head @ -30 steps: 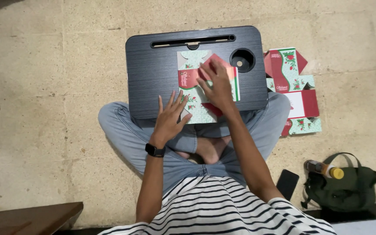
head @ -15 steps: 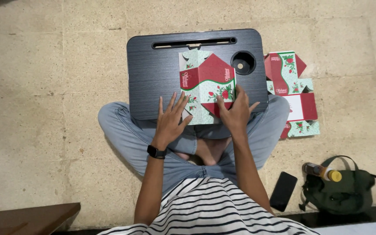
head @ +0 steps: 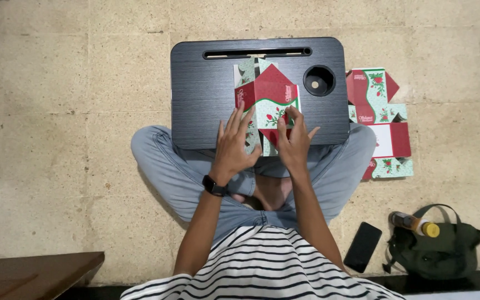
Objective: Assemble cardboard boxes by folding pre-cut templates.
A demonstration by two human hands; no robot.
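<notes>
I sit cross-legged on the stone floor [head: 56, 111] with a black lap worktop [head: 206, 105] across my knees, and a flat cardboard box [head: 266, 103] printed in red, white and pale green lies on it, just right of centre. My left hand [head: 234, 145] rests at the box's 7 o'clock corner, fingers spread and flat, pressing on the card rather than gripping it; a dark watch [head: 213, 185] sits on that wrist. My right hand [head: 294, 139] is at the box's 5 o'clock edge, thumb and forefinger pinching a small flap there. At 2 o'clock from the box, a round cup hollow [head: 319, 81] is sunk into the worktop, and a long slot [head: 256, 54] runs along its far edge at 12 o'clock. On the floor at 3 o'clock, just beside the worktop, lies a stack of flat boxes [head: 381, 122] in the same print. Near my right knee, at 5 o'clock, a black phone [head: 363, 246] lies next to a dark green bag [head: 437, 250], with a yellow-capped bottle [head: 414, 223] resting on it.
</notes>
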